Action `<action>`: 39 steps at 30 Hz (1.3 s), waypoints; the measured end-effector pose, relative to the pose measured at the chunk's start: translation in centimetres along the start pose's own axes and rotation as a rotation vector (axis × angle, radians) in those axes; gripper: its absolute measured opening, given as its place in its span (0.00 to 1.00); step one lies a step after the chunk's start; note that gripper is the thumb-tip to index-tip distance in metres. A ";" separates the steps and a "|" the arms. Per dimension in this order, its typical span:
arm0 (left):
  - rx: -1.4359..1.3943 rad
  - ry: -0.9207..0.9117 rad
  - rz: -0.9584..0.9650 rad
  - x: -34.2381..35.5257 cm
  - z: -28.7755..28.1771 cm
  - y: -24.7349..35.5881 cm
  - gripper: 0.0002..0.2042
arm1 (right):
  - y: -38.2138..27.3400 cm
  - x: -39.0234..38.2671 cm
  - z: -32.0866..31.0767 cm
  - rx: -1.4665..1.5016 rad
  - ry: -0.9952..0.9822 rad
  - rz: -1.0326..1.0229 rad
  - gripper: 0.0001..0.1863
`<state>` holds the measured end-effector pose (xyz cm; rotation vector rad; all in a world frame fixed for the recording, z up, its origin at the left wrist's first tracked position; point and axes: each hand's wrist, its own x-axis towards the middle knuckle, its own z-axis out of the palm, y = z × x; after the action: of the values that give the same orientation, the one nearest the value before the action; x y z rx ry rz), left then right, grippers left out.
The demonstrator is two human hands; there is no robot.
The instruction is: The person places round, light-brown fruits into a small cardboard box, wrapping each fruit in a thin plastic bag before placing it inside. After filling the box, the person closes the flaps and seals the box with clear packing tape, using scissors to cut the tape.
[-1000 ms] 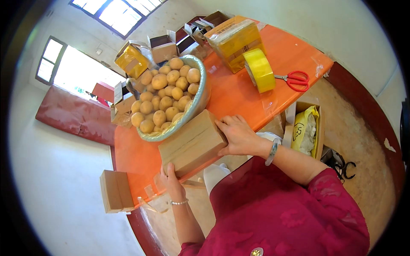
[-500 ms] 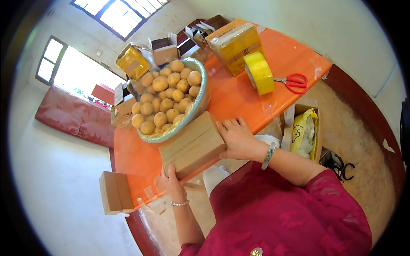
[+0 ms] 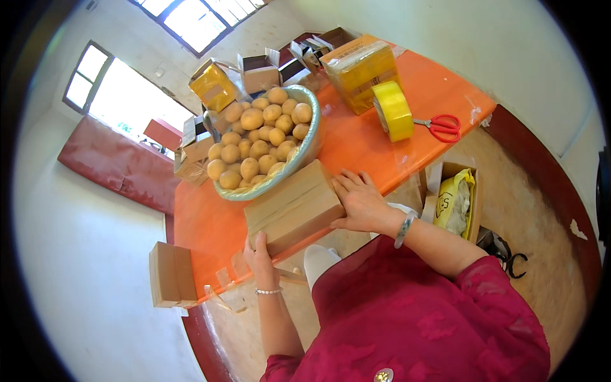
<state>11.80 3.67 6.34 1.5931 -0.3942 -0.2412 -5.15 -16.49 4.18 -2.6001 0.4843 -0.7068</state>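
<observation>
We hold the cardboard box between both hands: left hand cupping its near-left end, right hand flat with fingers spread against its right end. Its long axis runs hand to hand.

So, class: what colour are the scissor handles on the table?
Red, seen in the head view: scissors.

My left grip and right grip press the ends of a closed cardboard box on the orange worktop. Just beyond it sits a basin of round yellow fruit; farther right, yellow tape roll and red scissors.
</observation>
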 end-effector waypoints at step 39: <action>0.925 -0.325 1.146 -6.0 11.0 6.6 0.19 | 0.8 -2.0 -0.3 0.150 0.169 -0.134 0.29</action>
<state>1.33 -4.20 11.68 1.9120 -1.7683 0.6680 -7.07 -16.43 3.22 -2.4607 0.2955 -0.9746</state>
